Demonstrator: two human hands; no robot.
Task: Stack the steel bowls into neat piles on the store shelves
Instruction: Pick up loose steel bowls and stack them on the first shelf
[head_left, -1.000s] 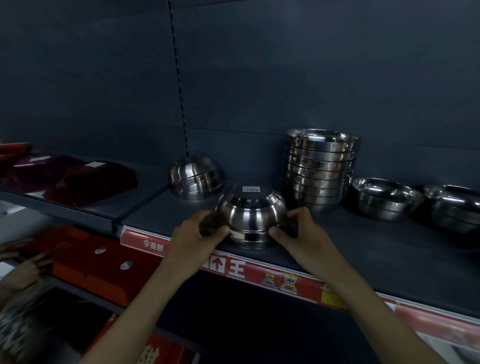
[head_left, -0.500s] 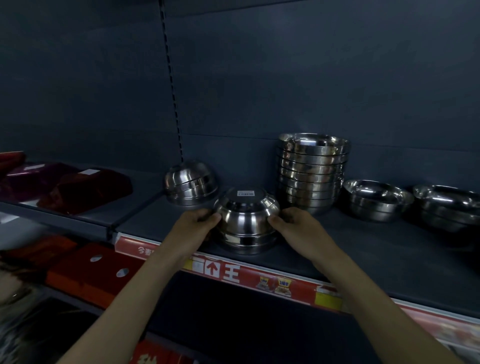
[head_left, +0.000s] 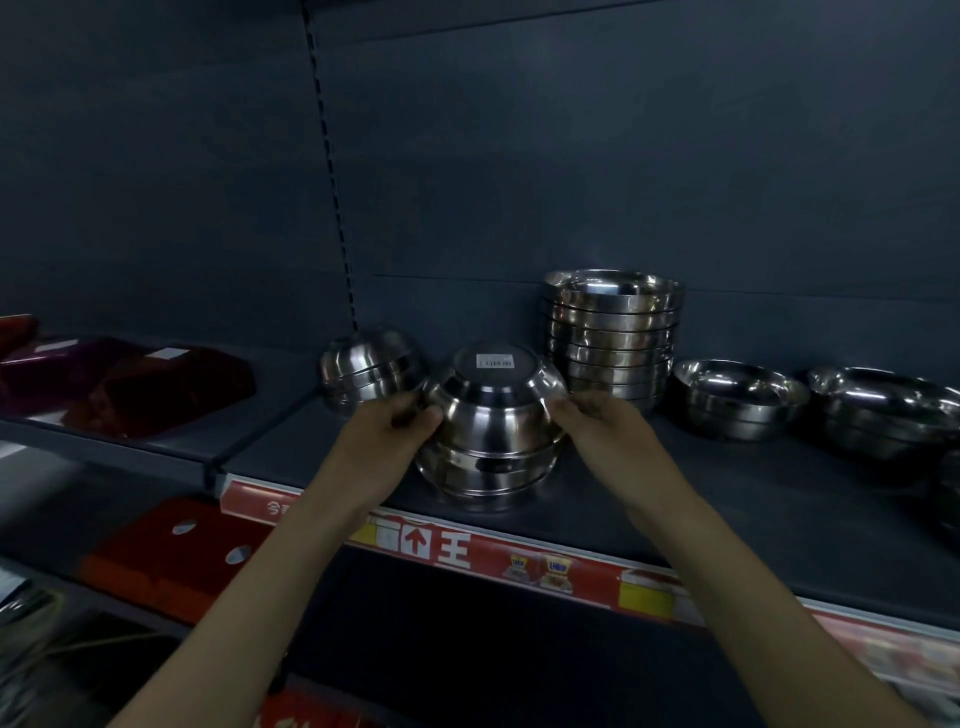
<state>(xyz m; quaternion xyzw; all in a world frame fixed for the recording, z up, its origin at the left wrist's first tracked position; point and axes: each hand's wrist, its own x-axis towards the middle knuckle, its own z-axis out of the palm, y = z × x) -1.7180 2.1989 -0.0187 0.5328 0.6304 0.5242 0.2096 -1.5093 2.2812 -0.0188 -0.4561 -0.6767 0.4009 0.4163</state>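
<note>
Where the dark shelf (head_left: 727, 499) carries steel bowls, entries are placed from the tall stack of upright bowls (head_left: 613, 332). Item: pile of upturned bowls (head_left: 491, 431), in front and left of the tall stack, with a white label (head_left: 494, 361) on its topmost base. Left hand (head_left: 387, 431): fingers curled on the pile's left side, gripping. Right hand (head_left: 597, 421): fingers curled on its right side, gripping. Item: second upturned pile (head_left: 369, 369), left of the tall stack. Items: two low upright piles (head_left: 737, 397) (head_left: 883, 410), right of the tall stack
</note>
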